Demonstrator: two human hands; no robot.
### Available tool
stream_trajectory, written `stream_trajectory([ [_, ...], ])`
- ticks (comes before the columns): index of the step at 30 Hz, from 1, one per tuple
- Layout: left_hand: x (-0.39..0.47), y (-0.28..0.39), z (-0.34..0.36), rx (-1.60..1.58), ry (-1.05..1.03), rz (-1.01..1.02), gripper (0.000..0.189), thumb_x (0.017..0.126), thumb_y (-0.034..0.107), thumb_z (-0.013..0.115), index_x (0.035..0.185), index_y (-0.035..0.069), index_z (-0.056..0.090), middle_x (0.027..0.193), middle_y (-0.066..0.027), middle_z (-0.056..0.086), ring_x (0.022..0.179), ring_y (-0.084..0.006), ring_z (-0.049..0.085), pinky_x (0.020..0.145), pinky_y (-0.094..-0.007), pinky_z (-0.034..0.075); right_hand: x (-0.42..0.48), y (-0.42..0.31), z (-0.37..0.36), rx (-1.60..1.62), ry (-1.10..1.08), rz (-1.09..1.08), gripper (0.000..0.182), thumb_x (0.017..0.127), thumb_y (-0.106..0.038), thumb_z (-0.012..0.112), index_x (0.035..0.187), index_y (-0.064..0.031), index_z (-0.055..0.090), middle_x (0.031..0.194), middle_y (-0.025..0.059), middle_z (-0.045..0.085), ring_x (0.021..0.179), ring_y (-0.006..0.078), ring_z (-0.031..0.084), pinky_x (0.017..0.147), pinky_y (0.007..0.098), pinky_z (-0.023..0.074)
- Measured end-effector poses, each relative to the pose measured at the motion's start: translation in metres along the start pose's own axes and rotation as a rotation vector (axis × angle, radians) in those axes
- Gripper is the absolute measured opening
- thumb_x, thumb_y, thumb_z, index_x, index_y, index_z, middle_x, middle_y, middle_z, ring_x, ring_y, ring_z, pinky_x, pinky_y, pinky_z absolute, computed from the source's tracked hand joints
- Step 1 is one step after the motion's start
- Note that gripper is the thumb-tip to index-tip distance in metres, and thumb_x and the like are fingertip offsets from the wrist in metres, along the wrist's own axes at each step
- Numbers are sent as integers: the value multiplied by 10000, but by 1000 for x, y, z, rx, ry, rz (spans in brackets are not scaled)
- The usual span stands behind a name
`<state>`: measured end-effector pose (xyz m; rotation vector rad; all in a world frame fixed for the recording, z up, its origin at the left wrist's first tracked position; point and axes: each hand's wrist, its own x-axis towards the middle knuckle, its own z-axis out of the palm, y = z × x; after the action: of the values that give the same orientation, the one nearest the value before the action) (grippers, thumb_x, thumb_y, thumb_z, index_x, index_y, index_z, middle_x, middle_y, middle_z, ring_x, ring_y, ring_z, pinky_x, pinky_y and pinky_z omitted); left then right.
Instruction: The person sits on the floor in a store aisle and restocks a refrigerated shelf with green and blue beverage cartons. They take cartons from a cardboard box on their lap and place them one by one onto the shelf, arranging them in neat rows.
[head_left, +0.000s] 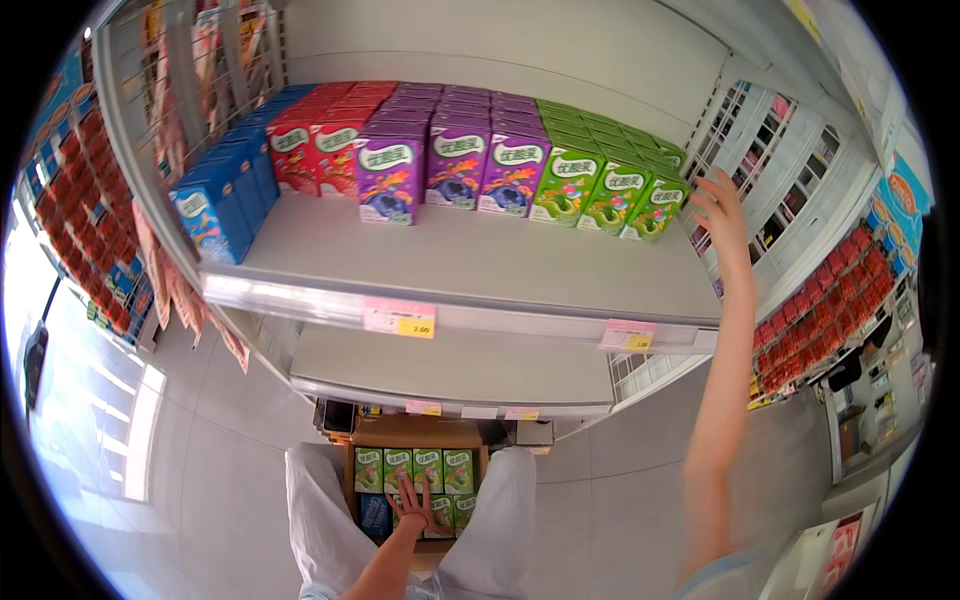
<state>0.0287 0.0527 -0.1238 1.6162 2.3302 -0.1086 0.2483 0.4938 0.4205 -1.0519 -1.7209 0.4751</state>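
My right hand (721, 214) is raised beside the right end of the shelf (480, 259), its fingers apart and nothing in them. Just left of its fingertips is the end carton of the green drink cartons (654, 210), which stand in rows. Low between my knees, my left hand (411, 514) is spread over green cartons (427, 471) packed in an open cardboard box (416, 431). Its fingers are apart; whether they press on the cartons cannot be made out. A blue carton (375, 514) lies in the same box, left of that hand.
Purple cartons (454, 169), red cartons (334, 154) and blue cartons (217, 206) fill the shelf leftward. One purple carton (388, 180) juts forward. Price tags (400, 318) line the shelf's front edge. Below is a lower shelf (450, 364). Wire racks (757, 180) flank the right side.
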Motion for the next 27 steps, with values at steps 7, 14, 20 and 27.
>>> stream_trajectory([
  [7, -15, -21, -49, -220, -167, 133, 1162, 588, 725, 592, 1429, 185, 0, 1451, -215, -110, 1343, -364, -108, 978, -647, 2, -148, -56, 31, -224, 97, -441, 335, 820, -37, 514, 1155, -40, 500, 1138, 143, 520, 1071, 273, 503, 928, 371, 383],
  [14, -48, -35, -41, -297, 6, 132, 808, 775, 542, 535, 1420, 261, 135, 1476, -139, -40, 1345, -366, 27, 941, -632, 244, -74, -38, 82, -640, 64, -531, 571, 828, -264, 564, 1337, -108, 359, 1416, 113, 276, 1295, 287, 280, 1026, 527, 226],
  [20, -59, -27, -34, -387, -107, 87, 762, 802, 527, 490, 1421, 270, 126, 1474, -136, -82, 1308, -447, 80, 958, -599, 244, -34, -66, 88, -820, -123, -239, 651, 838, -358, 542, 1381, -136, 258, 1426, 110, 252, 1331, 296, 198, 1041, 539, 206],
  [27, -60, -39, -30, -445, -135, 30, 804, 790, 430, 562, 1419, 321, 74, 1441, -159, -212, 1192, -492, 304, 900, -488, 378, -47, -114, 149, -876, -291, -359, 687, 795, -338, 596, 1365, -122, 278, 1412, 122, 270, 1302, 291, 264, 1047, 540, 202],
])
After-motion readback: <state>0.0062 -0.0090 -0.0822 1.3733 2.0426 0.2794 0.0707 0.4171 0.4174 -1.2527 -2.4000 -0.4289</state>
